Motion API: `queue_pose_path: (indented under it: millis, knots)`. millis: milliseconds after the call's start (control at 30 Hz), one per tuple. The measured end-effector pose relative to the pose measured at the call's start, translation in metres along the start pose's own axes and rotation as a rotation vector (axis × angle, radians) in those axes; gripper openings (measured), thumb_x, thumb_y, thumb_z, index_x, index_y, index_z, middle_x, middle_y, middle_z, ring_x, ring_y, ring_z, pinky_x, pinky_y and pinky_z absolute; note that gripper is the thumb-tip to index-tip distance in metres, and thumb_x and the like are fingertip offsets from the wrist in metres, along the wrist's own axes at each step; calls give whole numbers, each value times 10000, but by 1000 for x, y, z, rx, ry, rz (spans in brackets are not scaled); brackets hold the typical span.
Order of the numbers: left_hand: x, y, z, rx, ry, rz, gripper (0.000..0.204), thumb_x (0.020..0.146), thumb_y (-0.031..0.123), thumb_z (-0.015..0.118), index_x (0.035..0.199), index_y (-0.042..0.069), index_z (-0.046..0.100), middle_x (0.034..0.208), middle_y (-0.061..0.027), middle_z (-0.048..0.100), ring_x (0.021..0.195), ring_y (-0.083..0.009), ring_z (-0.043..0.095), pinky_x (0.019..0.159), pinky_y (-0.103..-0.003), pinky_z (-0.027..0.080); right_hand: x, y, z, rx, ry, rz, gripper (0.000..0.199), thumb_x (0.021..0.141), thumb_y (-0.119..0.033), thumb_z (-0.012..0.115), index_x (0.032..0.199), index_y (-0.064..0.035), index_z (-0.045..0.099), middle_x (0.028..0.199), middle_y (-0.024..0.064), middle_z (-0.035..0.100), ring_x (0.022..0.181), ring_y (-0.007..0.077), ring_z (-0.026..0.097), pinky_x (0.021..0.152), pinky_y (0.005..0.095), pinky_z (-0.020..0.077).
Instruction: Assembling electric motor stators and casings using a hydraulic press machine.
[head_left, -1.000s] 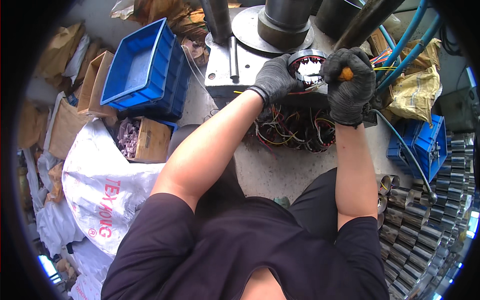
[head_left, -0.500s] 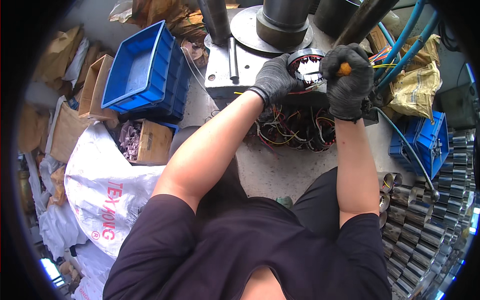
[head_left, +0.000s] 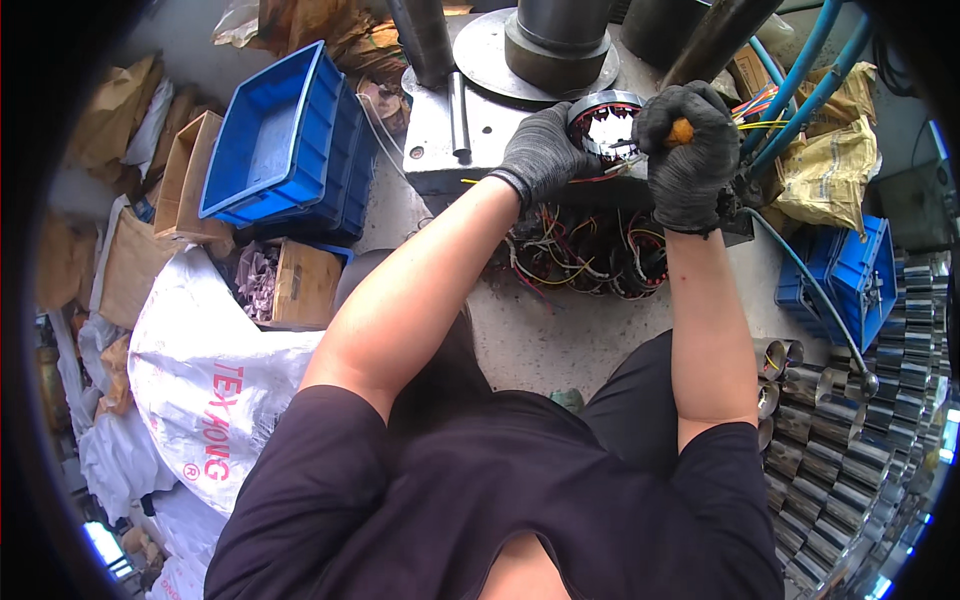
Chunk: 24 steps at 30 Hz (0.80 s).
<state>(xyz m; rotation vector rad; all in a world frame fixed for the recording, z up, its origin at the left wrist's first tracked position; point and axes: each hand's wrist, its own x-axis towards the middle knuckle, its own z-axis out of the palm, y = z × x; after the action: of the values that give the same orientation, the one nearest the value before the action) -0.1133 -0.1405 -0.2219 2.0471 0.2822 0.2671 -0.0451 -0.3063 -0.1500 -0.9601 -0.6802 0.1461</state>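
My left hand [head_left: 543, 158], in a dark grey glove, grips the left side of a ring-shaped motor stator [head_left: 604, 99] with a metal outer band and toothed inside. Wires trail from its lower edge. On the stator's right, my right hand [head_left: 692, 160], gloved too, is closed around a tool with an orange handle [head_left: 681, 132]. The tool's thin shaft points left towards the stator's opening; its tip is hard to make out. Both hands are at the front edge of a steel machine bed [head_left: 430, 167].
Below the bed lie several wired stators [head_left: 590, 255]. A thick round ram [head_left: 558, 55] stands behind my hands. Blue crates [head_left: 265, 130] stack at left beside a white sack [head_left: 210, 370]. At right are blue hoses [head_left: 800, 95], a blue bin [head_left: 850, 275] and rows of metal cylinders [head_left: 820, 430].
The view has shifted slightly. Both hands keep their grip on the stator and the tool; the right hand has tilted a little.
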Motion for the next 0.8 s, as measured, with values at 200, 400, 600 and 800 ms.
queue_pose_path:
  millis: [200,400,600,800]
  knots:
    - [-4,7,0,30,-12,-18,737,684,403,934,1280,42,693,1173,-196,772,1105,-335,740,1003,-415,562,-3,7,1,-60,-72,-4,236,996,-223,530,842,-49,564,684,93,555,587,221,538,631,376,491]
    - [-1,10,-3,44,20,26,749,659,377,945,1277,37,690,1155,-203,772,1087,-338,741,989,-420,566,2,-3,4,35,-87,-92,340,1022,-291,569,799,-35,584,616,76,594,517,157,556,523,302,465]
    - [-1,1,0,58,7,-17,736,665,351,938,1275,25,687,1146,-209,771,1082,-342,743,985,-424,568,1,-4,4,23,-62,-80,338,1021,-281,560,796,-33,598,630,73,600,520,155,567,517,301,471]
    - [-3,3,2,13,26,31,766,665,390,949,1287,32,683,1152,-205,771,1095,-346,739,989,-419,568,4,4,0,-123,-59,-140,331,1040,-239,542,786,-34,597,628,87,592,507,164,553,513,307,469]
